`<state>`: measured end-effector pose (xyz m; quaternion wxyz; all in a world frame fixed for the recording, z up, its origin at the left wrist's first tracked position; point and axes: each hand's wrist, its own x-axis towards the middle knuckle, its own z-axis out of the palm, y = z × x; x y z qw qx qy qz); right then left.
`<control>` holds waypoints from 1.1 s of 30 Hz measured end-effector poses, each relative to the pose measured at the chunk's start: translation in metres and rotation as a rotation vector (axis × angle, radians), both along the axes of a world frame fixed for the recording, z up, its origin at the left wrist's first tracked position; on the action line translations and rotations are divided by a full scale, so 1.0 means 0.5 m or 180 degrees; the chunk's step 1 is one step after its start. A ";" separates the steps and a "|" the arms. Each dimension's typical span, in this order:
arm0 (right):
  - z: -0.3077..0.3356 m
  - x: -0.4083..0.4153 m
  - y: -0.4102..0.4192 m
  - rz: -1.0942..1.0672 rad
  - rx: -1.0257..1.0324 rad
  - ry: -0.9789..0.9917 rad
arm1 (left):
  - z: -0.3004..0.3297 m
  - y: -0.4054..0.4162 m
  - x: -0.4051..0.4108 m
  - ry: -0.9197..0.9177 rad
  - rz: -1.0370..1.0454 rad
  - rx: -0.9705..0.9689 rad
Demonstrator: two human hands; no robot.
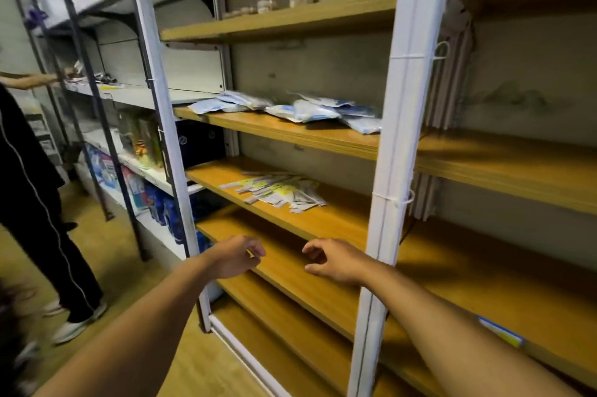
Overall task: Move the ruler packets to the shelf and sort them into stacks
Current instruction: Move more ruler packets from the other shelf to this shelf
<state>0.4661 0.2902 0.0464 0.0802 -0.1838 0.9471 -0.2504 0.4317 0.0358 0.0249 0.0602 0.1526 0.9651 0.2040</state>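
**Ruler packets on the shelf, still loose and unsorted**

We judge the moving part of the job to be largely done and the sorting hardly begun. A scattered heap of thin, clear-and-white plastic ruler packets with yellow labels [277, 191] lies on the orange-brown wooden shelf board [326, 222], toward its back and roughly midway between the two white metal uprights [400, 125]. The packets fan out at different angles and overlap one another; we see no squared-up stacks yet. Whether more packets wait elsewhere we cannot tell.

On the board above lie crumpled blue-and-white plastic pouches [310, 110], which we take to be other stock. A flat blue-and-yellow item [500, 330] sits at the front edge of a lower board in the right-hand bay; it is too blurred for us to name.

Our left hand [237, 256] hangs in front of the board below the packets, fingers curled loosely inward. A speck of yellow shows by the fingertips, but we cannot tell whether it is pinching something. Our right hand [332, 262] is just beside it, well short of the packets, thumb and fingers relaxed and apart, holding nothing and touching nothing.

What remains, in our view, is to reach up to the heap, gather like packets and lay them in neat piles along the board.

Another person in dark trousers with a white stripe [42, 202] stands at the far left.
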 end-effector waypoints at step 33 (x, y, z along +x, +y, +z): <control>-0.088 -0.630 -0.245 -0.0849 0.0016 0.0100 | -0.073 -0.242 -0.585 0.0357 -0.0033 -0.0490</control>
